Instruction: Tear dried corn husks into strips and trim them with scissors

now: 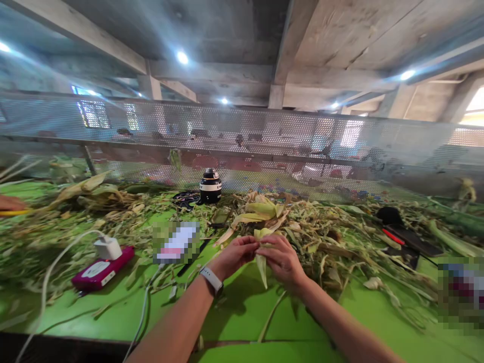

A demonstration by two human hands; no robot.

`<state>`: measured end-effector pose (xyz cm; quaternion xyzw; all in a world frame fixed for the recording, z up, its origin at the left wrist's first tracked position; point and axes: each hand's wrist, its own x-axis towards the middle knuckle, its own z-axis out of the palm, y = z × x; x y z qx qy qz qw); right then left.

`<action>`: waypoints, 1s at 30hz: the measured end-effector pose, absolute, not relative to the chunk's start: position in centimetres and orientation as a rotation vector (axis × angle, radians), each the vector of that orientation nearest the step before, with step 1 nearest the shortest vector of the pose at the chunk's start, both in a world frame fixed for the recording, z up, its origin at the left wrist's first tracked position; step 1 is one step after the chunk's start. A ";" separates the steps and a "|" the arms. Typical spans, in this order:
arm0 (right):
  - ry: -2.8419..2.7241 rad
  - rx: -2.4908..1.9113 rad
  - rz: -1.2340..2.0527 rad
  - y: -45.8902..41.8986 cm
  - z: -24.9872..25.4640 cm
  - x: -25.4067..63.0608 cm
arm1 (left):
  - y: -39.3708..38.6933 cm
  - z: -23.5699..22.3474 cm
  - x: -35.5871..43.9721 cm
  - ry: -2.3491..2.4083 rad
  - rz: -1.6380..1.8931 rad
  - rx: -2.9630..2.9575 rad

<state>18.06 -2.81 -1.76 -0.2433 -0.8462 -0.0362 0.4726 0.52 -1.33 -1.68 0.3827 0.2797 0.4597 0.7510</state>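
My left hand (234, 258) and my right hand (284, 261) meet over the green table, with a pale yellow-green corn husk (261, 272) pinched between their fingers. Its narrow tip hangs below the fingertips, and part of it is covered by the fingers. A white band (212, 280) circles my left wrist. Just beyond my hands lie larger, yellowish husk leaves (262, 207) on a heap of dried husk strips (321, 227).
A perforated metal partition (260, 131) runs behind the green tabletop (227, 322). A black bottle (210, 186) stands before it. Left are a magenta power strip (104, 272), white charger (108, 248), cables and a blurred phone-like object (177, 243). Another person's hand (11, 203) is far left.
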 end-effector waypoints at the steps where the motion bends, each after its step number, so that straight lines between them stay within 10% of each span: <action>1: -2.029 -0.607 -0.079 -2.8 -1.8 18.1 | -1.4 -1.6 0.5 0.615 1.008 0.839; 30: -1.874 -1.061 0.097 -3.1 -3.0 18.0 | -2.1 -1.4 1.2 0.674 0.963 1.182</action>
